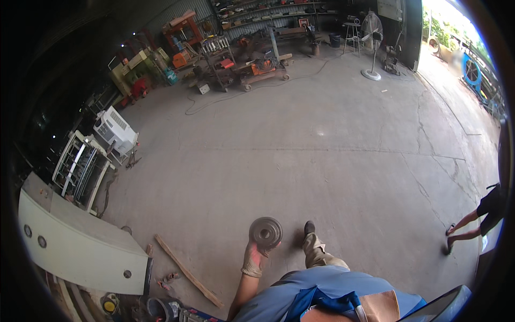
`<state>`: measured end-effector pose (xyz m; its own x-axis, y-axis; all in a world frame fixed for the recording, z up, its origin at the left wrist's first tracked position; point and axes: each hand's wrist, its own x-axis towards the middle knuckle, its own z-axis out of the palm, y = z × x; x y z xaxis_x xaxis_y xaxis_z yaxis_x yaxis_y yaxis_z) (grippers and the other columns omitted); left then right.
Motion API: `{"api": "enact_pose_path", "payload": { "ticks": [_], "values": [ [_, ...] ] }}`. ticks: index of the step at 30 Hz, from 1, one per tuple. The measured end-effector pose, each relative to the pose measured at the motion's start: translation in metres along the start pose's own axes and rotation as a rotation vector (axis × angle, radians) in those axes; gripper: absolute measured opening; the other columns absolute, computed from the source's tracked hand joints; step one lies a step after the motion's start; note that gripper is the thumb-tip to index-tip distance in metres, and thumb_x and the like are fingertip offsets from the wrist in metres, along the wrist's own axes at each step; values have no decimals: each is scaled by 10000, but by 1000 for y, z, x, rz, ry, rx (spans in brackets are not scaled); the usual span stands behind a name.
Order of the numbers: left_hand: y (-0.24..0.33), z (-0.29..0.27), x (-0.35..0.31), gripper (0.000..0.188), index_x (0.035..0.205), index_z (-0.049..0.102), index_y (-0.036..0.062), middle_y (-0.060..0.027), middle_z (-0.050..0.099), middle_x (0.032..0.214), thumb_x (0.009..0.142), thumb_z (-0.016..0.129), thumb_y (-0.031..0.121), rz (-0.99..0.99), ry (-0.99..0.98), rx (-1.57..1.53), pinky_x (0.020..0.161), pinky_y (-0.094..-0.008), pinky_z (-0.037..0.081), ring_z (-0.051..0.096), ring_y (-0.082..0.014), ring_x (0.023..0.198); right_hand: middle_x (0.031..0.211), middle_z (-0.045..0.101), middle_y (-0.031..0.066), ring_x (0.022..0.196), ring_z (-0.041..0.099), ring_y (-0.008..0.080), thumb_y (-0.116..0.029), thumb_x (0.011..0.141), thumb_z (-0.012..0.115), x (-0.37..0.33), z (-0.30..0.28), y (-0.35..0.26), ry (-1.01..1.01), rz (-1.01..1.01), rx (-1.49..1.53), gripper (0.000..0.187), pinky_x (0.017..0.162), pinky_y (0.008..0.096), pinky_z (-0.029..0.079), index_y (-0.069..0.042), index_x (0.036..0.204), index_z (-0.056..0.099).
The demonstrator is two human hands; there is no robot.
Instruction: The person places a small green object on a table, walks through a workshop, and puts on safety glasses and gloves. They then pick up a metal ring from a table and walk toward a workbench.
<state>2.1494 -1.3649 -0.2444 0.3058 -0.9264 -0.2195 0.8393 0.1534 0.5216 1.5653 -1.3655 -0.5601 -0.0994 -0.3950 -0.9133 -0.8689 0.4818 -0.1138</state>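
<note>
A round, dark metal disc (265,233) with stepped rings and a hole in its middle is held out ahead of my body. My left hand (255,257), in a beige work glove with a reddish patch, is closed on its lower edge. The hand's fingers are partly hidden behind the disc. My right hand does not show. One booted foot (309,228) is stretched forward on the floor, to the right of the disc.
A long wooden stick (189,271) lies on the floor at left, beside a pale machine cabinet (86,241). A white cooler unit (116,130) stands farther off. Wheeled carts (264,75) and a pedestal fan (371,48) are at the back. Another person (475,217) walks at right.
</note>
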Motion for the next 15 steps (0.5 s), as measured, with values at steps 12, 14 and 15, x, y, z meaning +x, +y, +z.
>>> {"api": "enact_pose_path", "payload": {
  "ticks": [12,14,15],
  "values": [
    [150,25,354,468,1391,444,111,-126,513,1395,1000,489,365,54,52,-85,1012,-617,454,544,-332,1237,677,613,92,543,571,207,-524,947,470,80,-326,-660,174,-385,272,544,485,371,446,-11,884,640],
    [177,9,421,473,1392,439,107,-131,511,1391,990,513,346,52,43,-50,1013,-624,450,543,-338,1233,723,607,65,566,567,177,-474,955,515,78,-374,-766,208,-629,404,459,511,338,462,-28,889,602],
    [190,0,452,476,1392,436,104,-134,511,1389,986,525,336,44,40,-30,1014,-628,448,543,-341,1232,726,606,60,563,562,171,-463,959,523,82,-388,-812,204,-679,501,442,514,327,459,-35,896,607]
  ]
}}
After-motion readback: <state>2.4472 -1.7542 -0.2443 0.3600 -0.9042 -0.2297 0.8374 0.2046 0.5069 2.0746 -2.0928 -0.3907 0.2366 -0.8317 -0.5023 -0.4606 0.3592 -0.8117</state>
